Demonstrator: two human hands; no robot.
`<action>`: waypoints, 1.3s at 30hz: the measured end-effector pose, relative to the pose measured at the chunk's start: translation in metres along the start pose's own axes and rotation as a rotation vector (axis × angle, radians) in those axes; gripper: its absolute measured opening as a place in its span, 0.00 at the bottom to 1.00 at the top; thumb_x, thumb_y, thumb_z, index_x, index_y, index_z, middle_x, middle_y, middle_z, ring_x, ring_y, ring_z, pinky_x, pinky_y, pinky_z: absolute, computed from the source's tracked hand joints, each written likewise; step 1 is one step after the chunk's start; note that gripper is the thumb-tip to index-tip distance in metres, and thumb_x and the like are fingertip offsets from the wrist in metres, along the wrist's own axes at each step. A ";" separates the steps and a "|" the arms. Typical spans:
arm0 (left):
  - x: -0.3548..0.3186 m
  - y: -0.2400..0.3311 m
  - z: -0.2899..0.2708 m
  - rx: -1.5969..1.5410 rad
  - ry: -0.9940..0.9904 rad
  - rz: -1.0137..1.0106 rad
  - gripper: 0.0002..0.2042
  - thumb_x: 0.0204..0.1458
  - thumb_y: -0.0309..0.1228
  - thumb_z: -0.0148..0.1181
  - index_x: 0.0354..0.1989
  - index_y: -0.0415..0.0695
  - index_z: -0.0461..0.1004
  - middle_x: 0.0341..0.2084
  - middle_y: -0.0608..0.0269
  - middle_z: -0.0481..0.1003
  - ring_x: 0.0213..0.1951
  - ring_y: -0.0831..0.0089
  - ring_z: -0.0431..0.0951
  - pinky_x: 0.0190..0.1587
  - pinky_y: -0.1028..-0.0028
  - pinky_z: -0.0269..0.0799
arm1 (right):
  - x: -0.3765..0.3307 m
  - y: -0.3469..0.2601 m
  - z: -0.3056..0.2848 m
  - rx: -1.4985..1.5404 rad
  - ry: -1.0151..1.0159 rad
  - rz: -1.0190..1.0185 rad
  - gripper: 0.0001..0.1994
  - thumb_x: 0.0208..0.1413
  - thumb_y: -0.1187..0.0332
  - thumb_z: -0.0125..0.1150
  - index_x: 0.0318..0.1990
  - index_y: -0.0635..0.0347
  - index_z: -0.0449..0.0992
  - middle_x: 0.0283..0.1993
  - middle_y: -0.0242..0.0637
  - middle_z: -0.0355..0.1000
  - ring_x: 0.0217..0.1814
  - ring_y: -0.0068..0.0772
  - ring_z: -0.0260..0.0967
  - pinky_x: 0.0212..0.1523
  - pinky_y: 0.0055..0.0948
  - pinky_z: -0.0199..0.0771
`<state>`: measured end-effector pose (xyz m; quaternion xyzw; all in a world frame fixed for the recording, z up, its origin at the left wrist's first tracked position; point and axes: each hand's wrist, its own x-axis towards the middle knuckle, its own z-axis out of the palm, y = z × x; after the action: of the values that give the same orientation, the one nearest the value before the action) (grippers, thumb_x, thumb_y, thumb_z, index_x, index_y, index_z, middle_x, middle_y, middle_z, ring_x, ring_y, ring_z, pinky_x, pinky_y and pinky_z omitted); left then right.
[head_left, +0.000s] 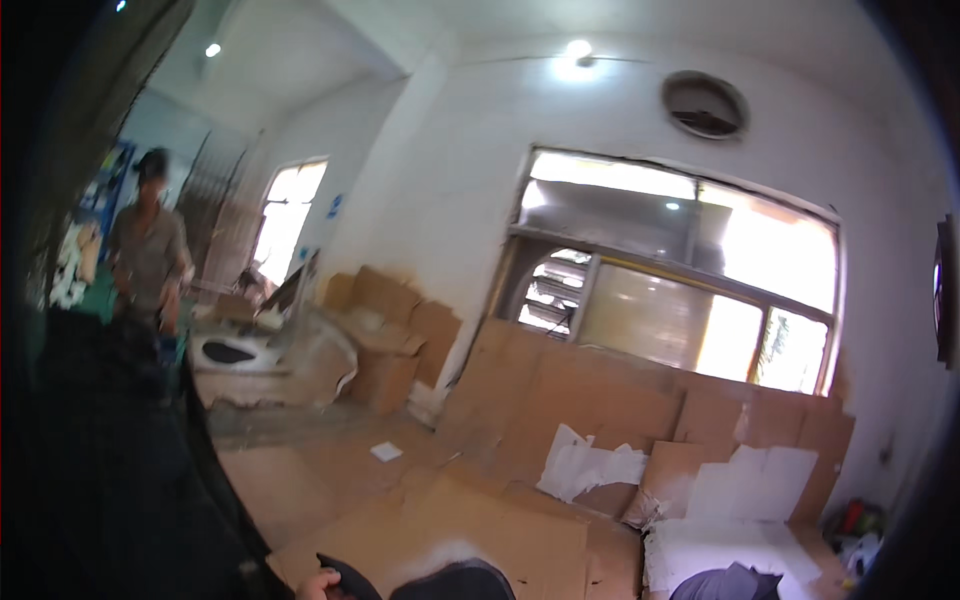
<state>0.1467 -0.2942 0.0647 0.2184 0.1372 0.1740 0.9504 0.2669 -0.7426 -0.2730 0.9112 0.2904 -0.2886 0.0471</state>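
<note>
At the lower edge, left of the middle, part of my left hand shows, its fingers closed on the edge of a thin black curved piece. Just to the right lies or hangs another dark rounded piece, cut off by the frame. Whether the two belong together I cannot tell. Beneath them spreads brown cardboard with a whitish dusty patch. Farther right, a crumpled grey-purple cloth-like shape pokes in from below; what it is stays unclear. My right hand does not show.
Flattened cardboard leans along the wall under a window. A white sheet covers part of it at right. Cardboard boxes stand at the back left. A large black mass fills the left side, a person behind it.
</note>
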 end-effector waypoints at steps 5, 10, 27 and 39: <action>-0.026 0.008 -0.014 -0.196 0.148 0.017 0.06 0.46 0.18 0.50 0.32 0.41 0.71 0.31 0.57 0.75 0.35 0.61 0.77 0.39 0.58 0.77 | -0.008 -0.019 -0.015 0.141 0.053 0.044 0.18 0.55 0.61 0.46 0.45 0.63 0.76 0.39 0.48 0.75 0.43 0.45 0.73 0.45 0.37 0.71; -0.040 -0.007 -0.041 -0.200 0.121 0.023 0.03 0.48 0.22 0.55 0.31 0.42 0.71 0.25 0.64 0.72 0.31 0.70 0.76 0.35 0.69 0.75 | -0.045 -0.029 -0.029 0.217 0.047 0.072 0.18 0.55 0.61 0.47 0.46 0.63 0.76 0.38 0.49 0.75 0.41 0.45 0.73 0.43 0.37 0.71; -0.049 0.015 -0.038 -0.138 0.108 0.003 0.04 0.48 0.20 0.54 0.30 0.43 0.72 0.27 0.62 0.76 0.31 0.70 0.77 0.36 0.68 0.74 | -0.047 -0.050 -0.047 0.227 0.054 0.006 0.18 0.52 0.62 0.50 0.46 0.62 0.76 0.34 0.49 0.75 0.35 0.46 0.73 0.35 0.37 0.71; -0.079 0.035 -0.007 -0.022 -0.031 0.015 0.03 0.51 0.20 0.51 0.32 0.39 0.72 0.30 0.60 0.75 0.32 0.69 0.77 0.41 0.68 0.73 | -0.049 -0.037 -0.040 0.059 0.080 -0.096 0.18 0.51 0.62 0.53 0.47 0.61 0.76 0.32 0.49 0.75 0.31 0.46 0.73 0.29 0.37 0.71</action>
<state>0.0641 -0.2926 0.0899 0.2117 0.1189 0.1792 0.9534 0.2337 -0.7265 -0.2098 0.9080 0.3267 -0.2625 -0.0052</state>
